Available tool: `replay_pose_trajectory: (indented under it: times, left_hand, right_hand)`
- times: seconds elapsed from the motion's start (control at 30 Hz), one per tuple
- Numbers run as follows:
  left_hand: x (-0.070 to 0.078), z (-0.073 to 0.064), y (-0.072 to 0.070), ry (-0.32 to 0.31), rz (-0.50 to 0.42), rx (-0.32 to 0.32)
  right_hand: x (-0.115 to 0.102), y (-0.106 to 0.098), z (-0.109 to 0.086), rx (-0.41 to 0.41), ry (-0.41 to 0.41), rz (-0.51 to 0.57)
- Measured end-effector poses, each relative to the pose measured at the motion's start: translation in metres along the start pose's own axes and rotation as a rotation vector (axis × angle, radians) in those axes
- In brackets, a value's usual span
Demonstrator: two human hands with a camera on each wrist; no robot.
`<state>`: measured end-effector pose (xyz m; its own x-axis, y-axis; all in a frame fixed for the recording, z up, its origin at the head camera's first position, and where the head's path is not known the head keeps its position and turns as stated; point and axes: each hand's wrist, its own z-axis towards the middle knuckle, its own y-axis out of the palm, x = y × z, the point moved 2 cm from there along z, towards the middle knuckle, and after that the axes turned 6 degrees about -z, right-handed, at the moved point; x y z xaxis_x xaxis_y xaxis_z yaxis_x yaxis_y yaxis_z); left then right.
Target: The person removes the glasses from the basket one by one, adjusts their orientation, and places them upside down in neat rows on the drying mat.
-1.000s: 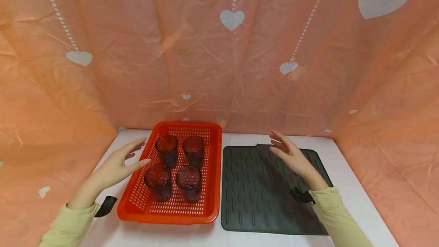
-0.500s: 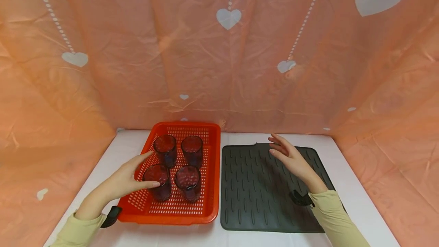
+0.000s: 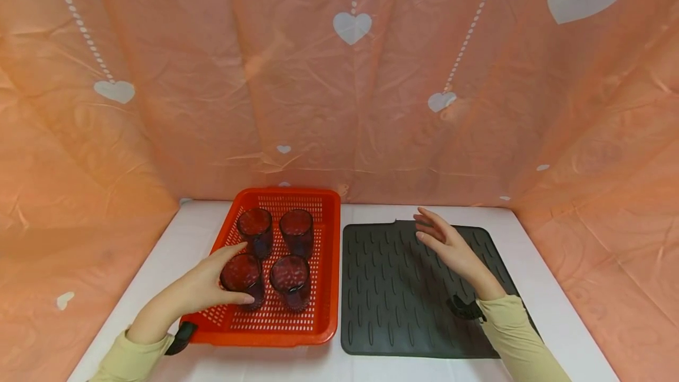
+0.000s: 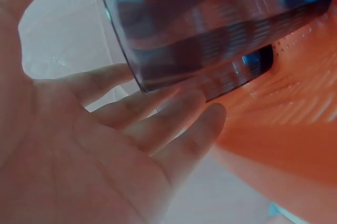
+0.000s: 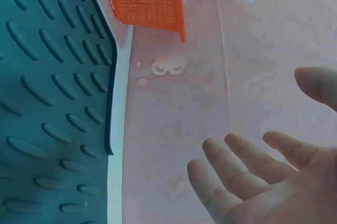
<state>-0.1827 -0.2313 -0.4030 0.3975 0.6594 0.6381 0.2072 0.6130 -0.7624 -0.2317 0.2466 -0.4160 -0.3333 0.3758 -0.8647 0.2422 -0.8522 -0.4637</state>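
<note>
My left hand (image 3: 204, 285) is spread around the near-left dark purple drinking glass (image 3: 241, 273), thumb on its near side and fingers on its far side. In the left wrist view the fingers (image 4: 174, 124) stretch out close to that glass (image 4: 210, 19), without plainly gripping it. This glass and the others stand upright in a red perforated plastic basket (image 3: 332, 287). Over a dark ribbed mat (image 3: 382, 299) my right hand (image 3: 448, 249) hovers, holding nothing. In the right wrist view its fingers (image 5: 231, 176) are spread and relaxed.
Beside and behind the gripped-around glass stand a near-right glass (image 3: 290, 276), a far-left glass (image 3: 256, 226) and a far-right glass (image 3: 297, 229). A white tabletop (image 3: 254, 364) lies beneath. An orange curtain with hearts (image 3: 297, 99) encloses the back and sides.
My left hand has moved right and nearer, from beside the basket's left rim to around the near-left glass. The right hand has stayed nearly still above the mat.
</note>
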Motion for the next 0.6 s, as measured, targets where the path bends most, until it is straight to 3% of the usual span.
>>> replay_pose_trajectory:
  times: [0.2,0.47,0.6]
  left_hand:
    - [0.006,0.002,-0.003,0.009,0.02,-0.02]
    - [0.012,0.01,-0.007,-0.039,0.005,-0.051]
    - [0.014,0.011,-0.005,-0.031,0.013,-0.062]
  right_hand:
    - [-0.002,0.0,-0.001,-0.005,0.006,0.005]
    - [-0.004,0.0,-0.001,-0.002,0.011,-0.003]
    - [-0.003,0.001,-0.001,-0.001,0.013,-0.012]
